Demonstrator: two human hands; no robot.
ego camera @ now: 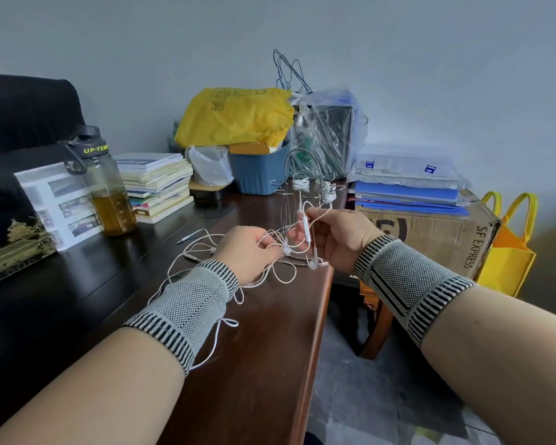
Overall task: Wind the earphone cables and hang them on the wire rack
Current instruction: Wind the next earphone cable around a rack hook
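Your hands work right at the table's right edge (318,316), where the dark wood drops off to a grey floor; past that edge a cardboard box (430,232) topped with blue folders (408,194) stands near, so there is little free room on that side. Your left hand (247,252) has its fingers closed narrowly, pinching a strand of the white earphone cable (283,274) near one earbud (286,251). Your right hand (337,239) grips the same cable by its inline remote (306,228), fingers curled around it, with two more earbuds dangling just below. The rest of the cable trails loose in tangled loops across the tabletop and under your left wrist, its plug (183,240) lying well apart to the left. Just behind your hands stands the wire rack (302,175), near the table's right edge, with two wound white cable bundles (300,184) already hanging on its arms. Open tabletop lies in front of you and to the lower left. Farther left a water bottle (106,184) with amber liquid and a stack of books (158,184) crowd the back, and a blue bin (257,171) with a yellow bag (235,117) above it sits just behind the rack.
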